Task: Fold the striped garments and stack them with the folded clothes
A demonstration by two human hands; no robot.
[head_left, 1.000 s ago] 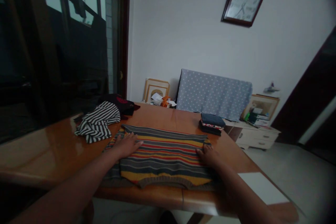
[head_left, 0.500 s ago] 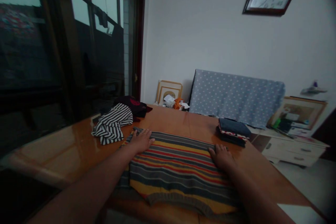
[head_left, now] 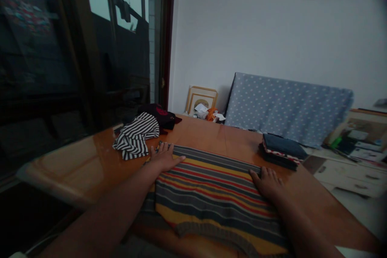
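A striped knit top (head_left: 211, 193) in grey, yellow, red and dark blue lies spread on the wooden table (head_left: 196, 131), its ribbed grey edge towards me. My left hand (head_left: 165, 158) rests on its far left corner, fingers spread, palm down. At the far right corner lies my right hand (head_left: 267, 181), fingers stretched out, the thumb on the cloth. Neither hand grasps the fabric. Part of the top's right side is hidden beneath my right forearm.
Left of the top lie a black-and-white striped garment (head_left: 137, 135) and a dark garment (head_left: 159, 115). A folded stack of clothes (head_left: 282, 149) sits at the right edge. Beyond the table are a dotted blue cloth (head_left: 287, 107), a picture frame (head_left: 202, 96) and a white drawer cabinet (head_left: 350, 175).
The camera view has turned a little left and down. My left hand's fingers have spread wider on the top. The top keeps its place under both hands.
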